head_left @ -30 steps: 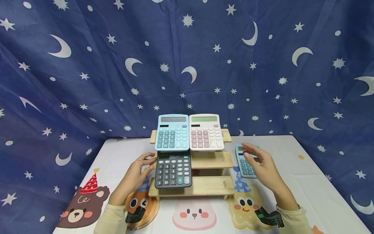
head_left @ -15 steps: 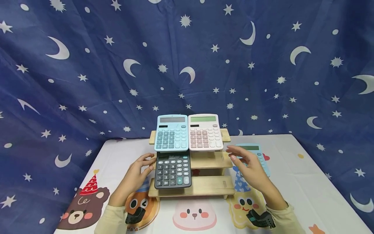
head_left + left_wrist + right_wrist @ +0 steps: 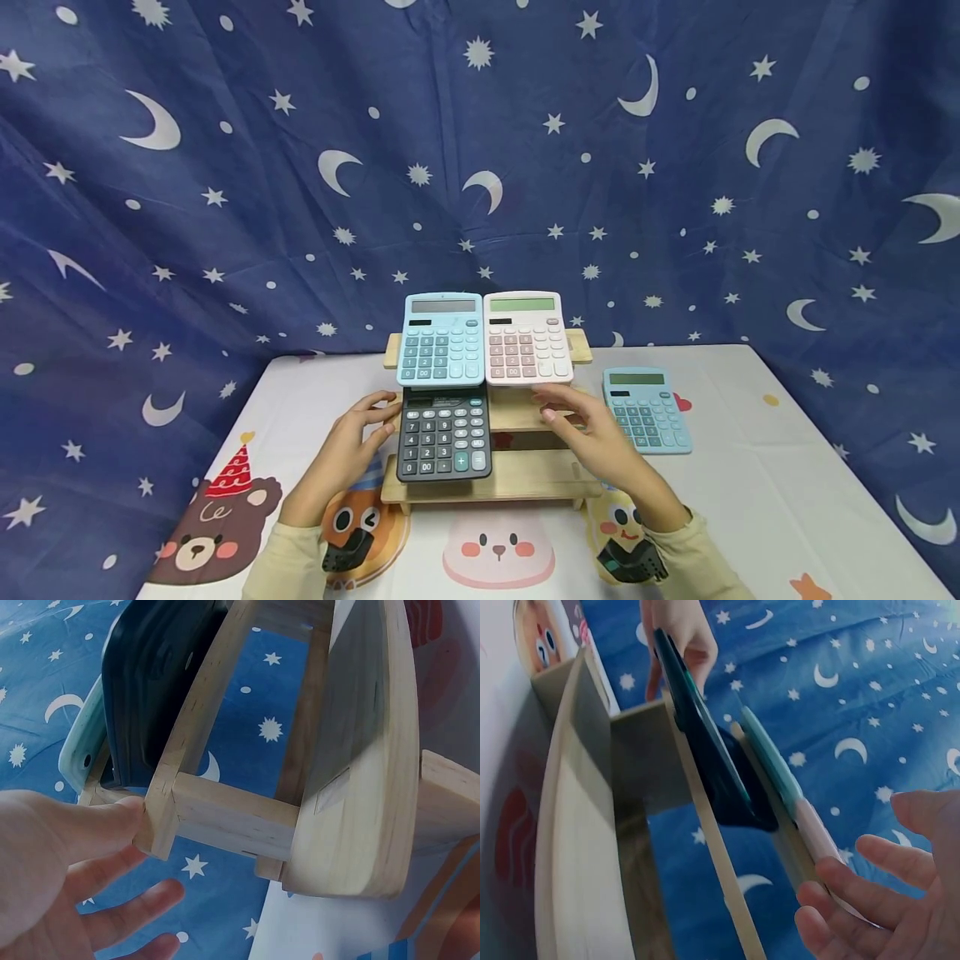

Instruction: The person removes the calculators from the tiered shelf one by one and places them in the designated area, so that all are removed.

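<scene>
My left hand [image 3: 351, 442] holds the left end of the middle tier of a stepped wooden rack [image 3: 540, 473], thumb at its front edge. Next to it a black calculator [image 3: 445, 437] leans on that tier. A light blue calculator [image 3: 442, 340] and a white and pink calculator [image 3: 528, 337] stand side by side on the top tier. With fingers spread and nothing held, my right hand [image 3: 592, 429] is over the rack's right side. Its fingertips [image 3: 829, 870] are close to the white and pink calculator's lower edge in the right wrist view; contact is hard to tell.
Another light blue calculator [image 3: 647, 411] lies on the table to the right of the rack. The white tablecloth [image 3: 780, 467] bears cartoon figures, and a dark blue curtain [image 3: 480, 167] with stars and moons hangs behind.
My right hand has moved left, from over the light blue calculator on the table to the rack's right side below the white and pink calculator. My left hand stays at the rack.
</scene>
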Tool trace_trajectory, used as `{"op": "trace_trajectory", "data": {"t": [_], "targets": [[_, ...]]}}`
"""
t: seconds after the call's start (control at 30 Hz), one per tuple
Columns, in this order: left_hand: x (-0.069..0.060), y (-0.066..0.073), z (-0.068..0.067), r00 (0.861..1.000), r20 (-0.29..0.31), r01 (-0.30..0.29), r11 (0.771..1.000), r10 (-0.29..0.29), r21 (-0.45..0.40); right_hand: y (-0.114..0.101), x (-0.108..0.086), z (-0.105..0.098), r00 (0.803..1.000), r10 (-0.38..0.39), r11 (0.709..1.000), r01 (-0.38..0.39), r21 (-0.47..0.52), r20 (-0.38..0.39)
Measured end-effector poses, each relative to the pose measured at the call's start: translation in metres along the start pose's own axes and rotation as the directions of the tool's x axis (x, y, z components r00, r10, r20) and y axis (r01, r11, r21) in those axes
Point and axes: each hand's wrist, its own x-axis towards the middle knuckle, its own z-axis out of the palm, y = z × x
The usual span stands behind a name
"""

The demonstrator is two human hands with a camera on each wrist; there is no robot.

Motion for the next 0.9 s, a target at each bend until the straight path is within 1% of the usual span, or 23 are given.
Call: {"op": "trace_trajectory", "data": {"t": [0.07,0.2,0.33,0.57,0.73,0.9], "targets": [[0.000,0.000,0.000,1.000,0.002,0.004,1.000,-0.004,0.003,-0.002,0.002,0.006,1.000,0.002,0.999,-0.003,0.033,0.022],[0.000,0.001,0.000,1.000,0.003,0.011,1.000,-0.011,0.005,-0.003,0.004,0.017,0.999,0.003,0.998,-0.006,0.058,0.054],[0.000,0.001,0.000,1.000,0.000,0.004,1.000,-0.004,0.005,-0.003,0.005,0.027,0.997,-0.001,0.997,-0.005,0.075,0.083],[0.000,0.000,0.000,1.000,-0.001,-0.005,1.000,0.005,-0.002,0.001,0.004,0.040,0.992,-0.042,0.989,0.024,0.147,0.119],[0.001,0.001,0.000,1.000,0.006,0.001,1.000,-0.001,-0.002,0.003,0.001,0.046,0.989,-0.019,0.981,-0.010,0.194,0.148],[0.000,0.001,0.000,1.000,0.007,0.009,1.000,-0.009,0.002,0.005,0.000,0.054,0.984,-0.004,0.976,-0.035,0.214,0.177]]}}
